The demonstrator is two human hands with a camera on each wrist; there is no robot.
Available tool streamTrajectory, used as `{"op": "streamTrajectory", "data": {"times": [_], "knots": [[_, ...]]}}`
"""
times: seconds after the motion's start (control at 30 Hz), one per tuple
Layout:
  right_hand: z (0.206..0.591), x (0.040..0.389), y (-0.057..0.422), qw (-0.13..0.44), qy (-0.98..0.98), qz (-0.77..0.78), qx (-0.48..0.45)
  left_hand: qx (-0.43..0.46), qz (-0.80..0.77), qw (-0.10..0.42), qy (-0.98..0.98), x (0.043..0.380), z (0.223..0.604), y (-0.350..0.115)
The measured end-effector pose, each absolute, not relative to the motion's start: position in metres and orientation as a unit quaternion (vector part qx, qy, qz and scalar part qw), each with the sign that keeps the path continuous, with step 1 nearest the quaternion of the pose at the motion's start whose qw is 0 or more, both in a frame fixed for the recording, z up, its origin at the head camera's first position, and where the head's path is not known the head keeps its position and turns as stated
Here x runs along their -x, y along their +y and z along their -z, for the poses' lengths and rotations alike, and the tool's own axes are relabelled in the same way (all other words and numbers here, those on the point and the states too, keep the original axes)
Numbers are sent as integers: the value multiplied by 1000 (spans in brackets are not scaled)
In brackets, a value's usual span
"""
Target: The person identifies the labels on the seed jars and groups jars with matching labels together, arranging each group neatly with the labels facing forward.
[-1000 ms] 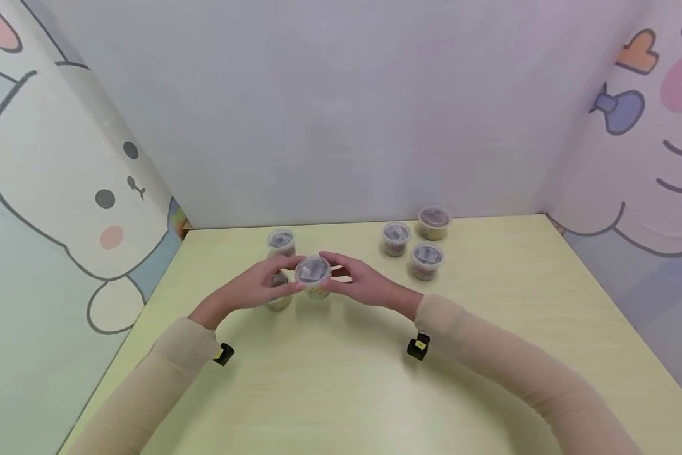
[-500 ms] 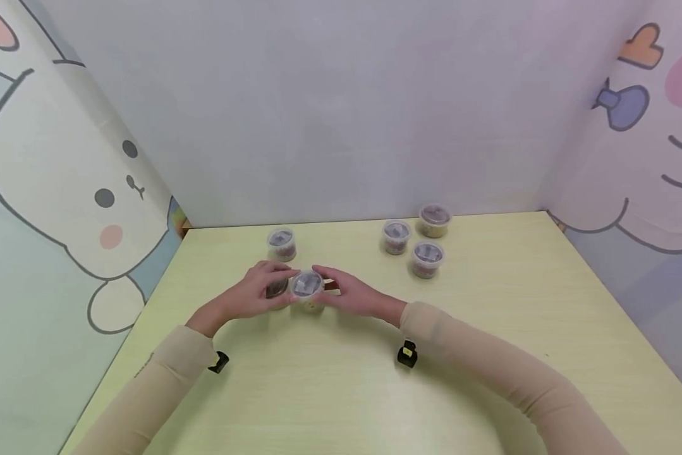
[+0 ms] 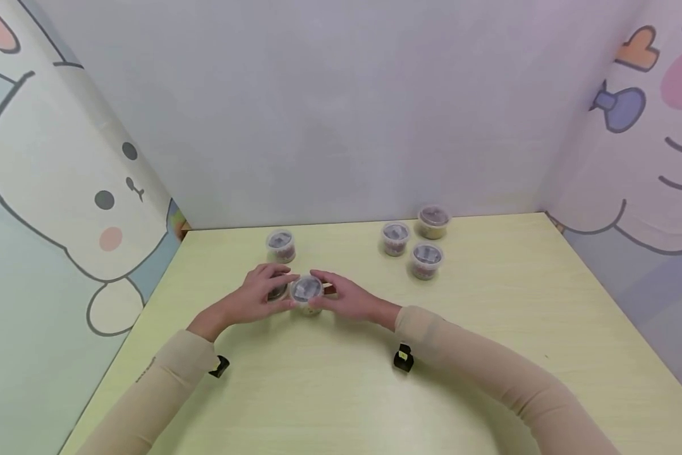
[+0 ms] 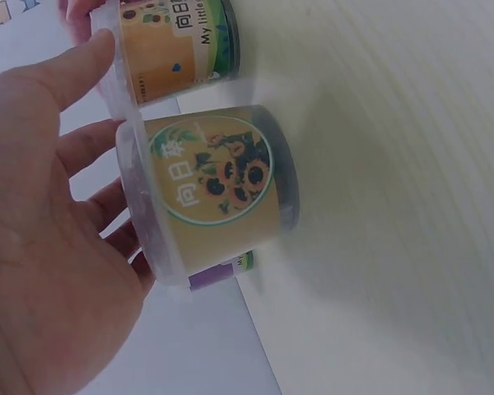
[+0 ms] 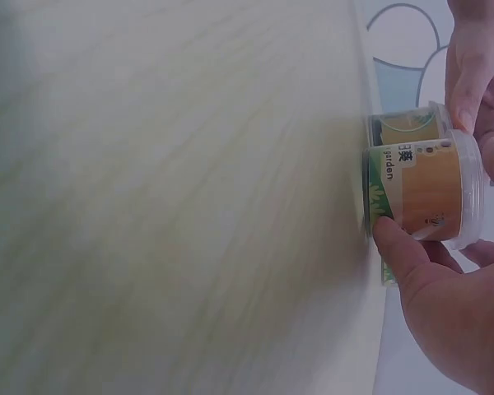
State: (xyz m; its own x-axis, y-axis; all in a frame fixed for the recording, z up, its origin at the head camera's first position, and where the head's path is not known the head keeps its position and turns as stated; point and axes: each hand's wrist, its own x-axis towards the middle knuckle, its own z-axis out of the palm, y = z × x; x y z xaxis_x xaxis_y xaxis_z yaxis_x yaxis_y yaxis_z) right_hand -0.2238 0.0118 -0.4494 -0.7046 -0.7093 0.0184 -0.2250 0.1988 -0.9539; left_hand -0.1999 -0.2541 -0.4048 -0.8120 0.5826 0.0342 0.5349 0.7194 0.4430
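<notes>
A small lidded plastic cup [image 3: 308,289], with an orange sunflower label in the right wrist view, stands between my hands. My right hand [image 3: 352,299] grips it from the right, thumb in front and fingers behind. From the left, my left hand [image 3: 251,297] pinches its lid edge between thumb and fingertips. Under that left hand is another lidded cup [image 4: 218,181] with a round sunflower label, close beside the gripped one and partly hidden in the head view. Both cups are upright, their bases at the tabletop [image 3: 341,385].
Behind my left hand stands a lidded cup [image 3: 281,245] with purple on it. At the back right are two similar cups [image 3: 395,237] [image 3: 427,260] and a wider lidded cup [image 3: 434,221]. A pale cloth wall [image 3: 341,126] rises along the table's back edge.
Both hands have brought the gripped cup down and slightly toward me, from above the table to beside the other sunflower cup. The cups at the back have stayed in place.
</notes>
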Motion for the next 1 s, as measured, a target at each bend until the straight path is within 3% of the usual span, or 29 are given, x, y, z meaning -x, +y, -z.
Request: {"op": "streamTrajectory", "data": {"times": [1.0], "knots": [[441, 226, 2, 223, 764, 533, 288, -305, -210, 55, 927, 202, 410, -257]]}}
